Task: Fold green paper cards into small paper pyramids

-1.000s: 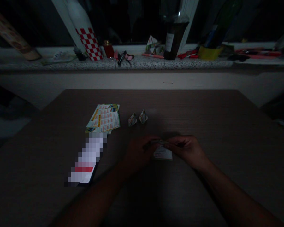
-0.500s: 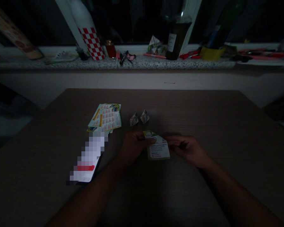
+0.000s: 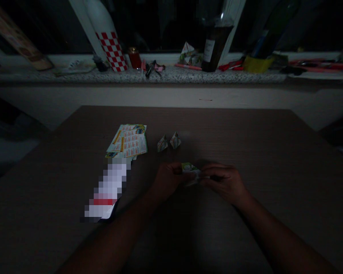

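Between my hands, just above the dark wooden table [image 3: 246, 152], is a partly folded sheet of printed paper [image 3: 190, 168] in green and white. My left hand [image 3: 169, 178] pinches its left side, thumb across the front. The fingers of my right hand [image 3: 223, 182] close on its right side. Part of the paper is hidden behind the fingers, and its lower portion is blurred. Beyond my hands, two small folded paper pieces with pointed tops, one on the left [image 3: 162, 144] and one on the right [image 3: 175, 140], stand side by side.
Left of the folded pieces lies a stack of printed leaflets [image 3: 128, 142]. A phone [image 3: 110, 190] with a lit, blurred screen lies below it. The stone windowsill [image 3: 171, 77] holds a red-checked bottle [image 3: 112, 49], a dark cup [image 3: 214, 49], a yellow container [image 3: 257, 64] and several small items.
The sheet, earlier showing a broad printed face, is now bent up into a smaller shape. My left hand has shifted right, and my right hand now pinches the paper's right side.
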`<state>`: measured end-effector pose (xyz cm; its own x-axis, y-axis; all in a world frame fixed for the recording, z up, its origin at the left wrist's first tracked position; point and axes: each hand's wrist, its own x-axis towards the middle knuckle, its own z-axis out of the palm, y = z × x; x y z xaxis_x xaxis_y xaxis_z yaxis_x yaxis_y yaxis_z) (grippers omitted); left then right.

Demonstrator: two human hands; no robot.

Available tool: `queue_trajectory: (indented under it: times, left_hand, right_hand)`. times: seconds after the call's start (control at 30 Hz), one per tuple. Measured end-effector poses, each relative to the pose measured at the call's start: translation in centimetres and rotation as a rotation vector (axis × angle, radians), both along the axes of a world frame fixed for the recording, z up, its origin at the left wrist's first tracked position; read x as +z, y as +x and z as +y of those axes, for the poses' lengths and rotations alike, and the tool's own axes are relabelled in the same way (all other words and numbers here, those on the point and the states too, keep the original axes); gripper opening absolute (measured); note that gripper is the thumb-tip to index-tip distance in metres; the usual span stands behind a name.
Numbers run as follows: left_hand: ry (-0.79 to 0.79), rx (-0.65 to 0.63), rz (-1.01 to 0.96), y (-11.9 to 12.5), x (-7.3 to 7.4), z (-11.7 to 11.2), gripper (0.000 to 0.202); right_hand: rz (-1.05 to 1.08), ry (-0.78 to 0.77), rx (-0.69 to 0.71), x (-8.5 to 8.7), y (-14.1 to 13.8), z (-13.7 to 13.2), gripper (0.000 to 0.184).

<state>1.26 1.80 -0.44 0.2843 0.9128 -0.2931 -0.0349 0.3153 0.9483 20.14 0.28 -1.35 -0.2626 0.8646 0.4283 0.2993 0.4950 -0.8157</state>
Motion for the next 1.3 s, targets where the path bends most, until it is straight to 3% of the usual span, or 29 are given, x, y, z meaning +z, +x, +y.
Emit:
queue_trajectory:
  times: [0.2, 0.37, 0.67, 1.3]
  left_hand:
    - [0.051, -0.035, -0.160, 0.10, -0.49, -0.01, 0.013]
    - [0.007, -0.021, -0.290, -0.03, -0.73, -0.37, 0.026]
    - [0.212, -0.088, -0.020, -0.04, -0.43, -0.75, 0.025]
    - [0.291, -0.108, 0.116, -0.34, -0.56, -0.83, 0.022]
  right_hand:
    - [-0.053, -0.078, -0.104, 0.15, -0.29, -0.45, 0.025]
    - [-0.103, -0.041, -0.221, -0.11, -0.31, -0.67, 0.042]
    - [-0.180, 0.095, -0.256, -0.38, -0.33, -0.57, 0.048]
    - [-0.172, 0.016, -0.204, -0.36, -0.32, -0.73, 0.040]
